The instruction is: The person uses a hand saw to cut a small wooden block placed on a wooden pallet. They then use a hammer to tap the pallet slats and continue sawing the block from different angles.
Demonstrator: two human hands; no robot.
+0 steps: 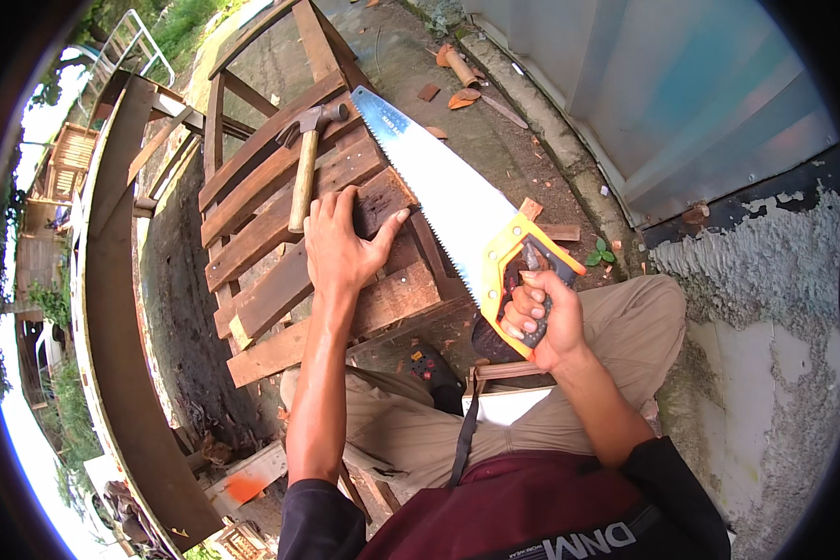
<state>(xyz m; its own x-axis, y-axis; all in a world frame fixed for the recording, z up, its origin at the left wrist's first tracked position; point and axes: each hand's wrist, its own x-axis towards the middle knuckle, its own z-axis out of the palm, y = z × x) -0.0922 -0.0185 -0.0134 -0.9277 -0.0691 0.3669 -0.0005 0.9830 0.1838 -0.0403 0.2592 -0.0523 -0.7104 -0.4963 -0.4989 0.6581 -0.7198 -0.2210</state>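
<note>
My right hand (543,317) is wrapped round the orange and black handle of a handsaw (448,182). The blade slants up and to the left, its toothed edge along the right ends of the brown wooden slats. On the slatted wooden frame (280,201) lies my left hand (343,245), fingers spread, pressing on a slat near the blade. Just beyond that hand rests a claw hammer (305,168) with a wooden handle, its head pointing away from me. Whether the teeth touch the wood I cannot tell.
A corrugated metal wall (653,103) rises at the right above rough plaster. A long dark board (112,280) curves along the left. Wood offcuts (560,231) and dry leaves (463,98) litter the concrete. My bent legs (616,327) are close under the saw.
</note>
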